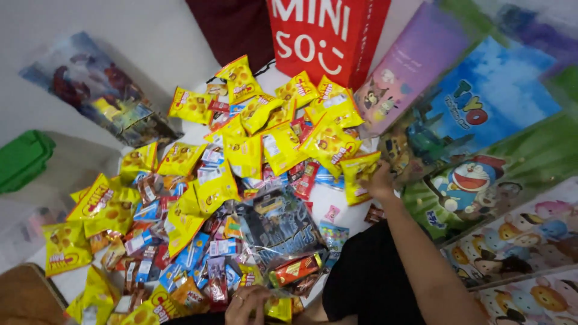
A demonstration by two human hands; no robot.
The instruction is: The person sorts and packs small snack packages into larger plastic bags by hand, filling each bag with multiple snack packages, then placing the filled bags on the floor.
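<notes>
Head view is looking down on a big heap of snack packets spread over a white floor (pixel 150 54). The right hand (pixel 380 183) is reaching far and to the right, its fingers closing round the edge of a yellow packet (pixel 359 174) at the right edge of the heap, just beside a row of cartoon gift bags (pixel 481 174) lying overlapped along the right side; the packet is tilting up off the floor, which suggests it is being lifted rather than merely touched. The left hand (pixel 245 304) is resting at the near edge, fingers curled on the mouth of a clear bag (pixel 277 229) holding small wrapped sweets, seemingly to keep it open and steady. Yellow packets are lying mostly on the far and left parts of the heap, with small blue and red sachets (pixel 180 265) gathering near the person. A red paper bag (pixel 328 36) is standing upright at the far side, and a green lid (pixel 24 159) is sitting far left.
</notes>
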